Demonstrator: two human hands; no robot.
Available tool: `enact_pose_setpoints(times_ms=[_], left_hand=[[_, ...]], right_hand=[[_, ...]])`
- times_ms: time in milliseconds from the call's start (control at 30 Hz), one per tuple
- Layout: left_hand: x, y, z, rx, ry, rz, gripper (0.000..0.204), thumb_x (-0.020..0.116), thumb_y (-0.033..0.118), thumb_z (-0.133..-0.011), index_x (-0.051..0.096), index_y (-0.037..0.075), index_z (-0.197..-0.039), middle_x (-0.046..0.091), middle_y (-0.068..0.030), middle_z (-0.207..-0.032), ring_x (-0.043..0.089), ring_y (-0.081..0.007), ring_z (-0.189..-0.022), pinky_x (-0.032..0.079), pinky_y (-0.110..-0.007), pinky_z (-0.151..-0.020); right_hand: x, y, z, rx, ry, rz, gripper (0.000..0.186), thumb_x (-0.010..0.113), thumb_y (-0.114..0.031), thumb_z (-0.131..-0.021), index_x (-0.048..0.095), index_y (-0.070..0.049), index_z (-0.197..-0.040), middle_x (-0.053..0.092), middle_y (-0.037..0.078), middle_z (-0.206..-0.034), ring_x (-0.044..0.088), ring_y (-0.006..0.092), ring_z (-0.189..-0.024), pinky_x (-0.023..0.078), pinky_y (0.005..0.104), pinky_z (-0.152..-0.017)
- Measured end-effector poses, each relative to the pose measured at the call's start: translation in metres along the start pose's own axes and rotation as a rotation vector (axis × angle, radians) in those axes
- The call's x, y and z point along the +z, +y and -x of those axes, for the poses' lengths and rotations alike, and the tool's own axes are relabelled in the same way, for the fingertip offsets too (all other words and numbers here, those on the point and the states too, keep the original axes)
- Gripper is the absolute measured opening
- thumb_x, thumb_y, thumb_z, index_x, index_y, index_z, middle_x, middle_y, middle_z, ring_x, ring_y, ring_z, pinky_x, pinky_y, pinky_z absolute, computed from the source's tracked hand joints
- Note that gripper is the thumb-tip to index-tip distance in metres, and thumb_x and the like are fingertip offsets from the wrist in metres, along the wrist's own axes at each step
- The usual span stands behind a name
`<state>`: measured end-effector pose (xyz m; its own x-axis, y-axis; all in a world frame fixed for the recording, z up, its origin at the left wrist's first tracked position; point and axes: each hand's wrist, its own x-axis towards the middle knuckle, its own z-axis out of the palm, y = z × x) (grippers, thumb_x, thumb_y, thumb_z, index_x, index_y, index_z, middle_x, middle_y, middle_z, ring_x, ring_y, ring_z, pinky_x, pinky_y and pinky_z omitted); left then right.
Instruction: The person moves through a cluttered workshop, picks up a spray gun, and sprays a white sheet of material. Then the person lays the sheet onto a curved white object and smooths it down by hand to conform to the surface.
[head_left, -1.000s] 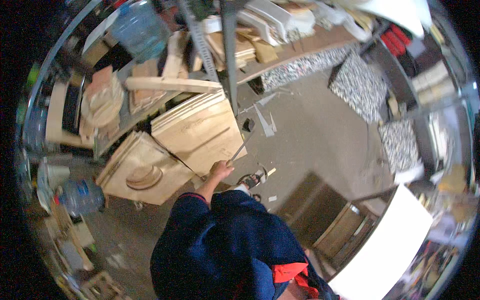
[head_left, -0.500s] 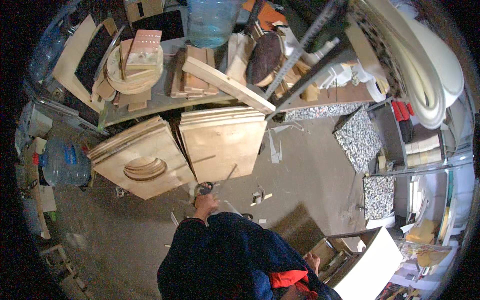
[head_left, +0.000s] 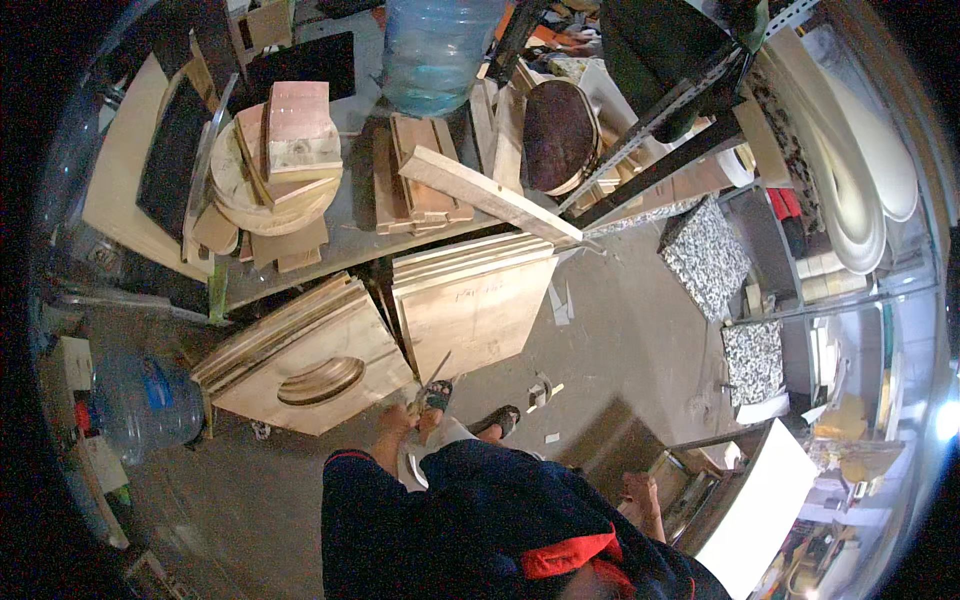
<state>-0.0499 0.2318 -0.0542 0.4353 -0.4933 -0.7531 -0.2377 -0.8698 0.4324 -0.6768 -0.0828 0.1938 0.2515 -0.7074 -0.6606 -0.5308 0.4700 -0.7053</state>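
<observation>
The left hand [head_left: 393, 425] is low in the view, just past the dark blue sleeve. It reaches toward a thin stick-like thing [head_left: 437, 368] that pokes up in front of the wood. The fingers look curled near its lower end, but the hand is small and blurry, so I cannot tell if it grips the stick or how far open it is. The right hand [head_left: 640, 497] hangs down by the person's side, near a pale box [head_left: 690, 490]. It seems to hold nothing, though its fingers are hard to see.

Just beside the left hand is a foot in a black sandal [head_left: 434, 397], and a second sandal [head_left: 500, 420] is a little to the right on the grey floor [head_left: 620, 360].

Right in front of the hand, two flat wood boards lean against a metal shelf [head_left: 330, 255]. The left board [head_left: 305, 365] has a curved scoop cut into it. The right board [head_left: 470, 305] is plain and light brown, with more boards stacked behind it.

On the shelf above sit round wood pieces [head_left: 275, 190], short planks [head_left: 415, 180] and one long plank [head_left: 490, 195] lying slanted. A big blue water bottle [head_left: 437, 50] stands at the top. Another water bottle [head_left: 150, 400] is on the floor to the left. Two speckled stone slabs [head_left: 705, 255] are off to the right.
</observation>
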Motion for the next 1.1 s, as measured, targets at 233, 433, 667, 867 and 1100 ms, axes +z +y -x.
enact_pose_setpoints(times_ms=[233, 433, 667, 867, 1100], left_hand=[[-0.005, -0.030, 0.062, 0.099, 0.223, -0.182, 0.049, 0.065, 0.048, -0.082, 0.072, 0.005, -0.103, 0.068, -0.0252, -0.102, 0.065, -0.0400, -0.102, 0.051, -0.050, -0.090], [-0.007, -0.009, 0.053, 0.152, 0.000, -0.068, 0.051, 0.068, 0.051, -0.077, 0.073, 0.005, -0.098, 0.069, -0.0238, -0.099, 0.066, -0.0413, -0.096, 0.051, -0.050, -0.086], [-0.004, 0.018, 0.007, 0.099, 0.017, -0.045, 0.068, 0.072, 0.055, -0.069, 0.070, -0.008, -0.095, 0.067, -0.0315, -0.095, 0.067, -0.0440, -0.093, 0.052, -0.050, -0.084], [-0.021, 0.040, -0.013, 0.152, 0.043, -0.106, 0.066, 0.069, 0.055, -0.071, 0.069, -0.006, -0.097, 0.067, -0.0302, -0.096, 0.067, -0.0418, -0.094, 0.053, -0.048, -0.085], [-0.001, 0.023, -0.032, 0.265, 0.025, -0.164, 0.057, 0.070, 0.047, -0.079, 0.064, 0.000, -0.111, 0.067, -0.0245, -0.103, 0.065, -0.0378, -0.096, 0.053, -0.045, -0.082]], right_hand=[[0.042, -0.018, 0.000, 0.115, 0.098, -0.170, 0.033, 0.062, -0.040, -0.092, 0.067, -0.007, -0.095, 0.067, 0.007, -0.078, 0.065, 0.0253, -0.065, 0.051, 0.0417, -0.048], [0.040, 0.022, -0.031, -0.126, 0.017, -0.382, 0.023, 0.064, -0.029, -0.091, 0.068, -0.006, -0.090, 0.066, 0.006, -0.074, 0.064, 0.0227, -0.061, 0.045, 0.0380, -0.042], [0.053, 0.027, -0.004, 0.011, 0.141, -0.382, 0.025, 0.066, -0.026, -0.091, 0.068, -0.003, -0.099, 0.069, 0.009, -0.082, 0.066, 0.0225, -0.066, 0.047, 0.0368, -0.046], [0.060, 0.015, 0.025, 0.030, 0.145, -0.343, 0.030, 0.066, -0.030, -0.091, 0.067, -0.001, -0.101, 0.071, 0.014, -0.093, 0.069, 0.0265, -0.072, 0.053, 0.0404, -0.051], [0.066, 0.028, 0.043, 0.095, 0.195, -0.437, 0.041, 0.061, -0.036, -0.093, 0.064, 0.002, -0.109, 0.070, 0.018, -0.101, 0.071, 0.0325, -0.076, 0.057, 0.0444, -0.054]])
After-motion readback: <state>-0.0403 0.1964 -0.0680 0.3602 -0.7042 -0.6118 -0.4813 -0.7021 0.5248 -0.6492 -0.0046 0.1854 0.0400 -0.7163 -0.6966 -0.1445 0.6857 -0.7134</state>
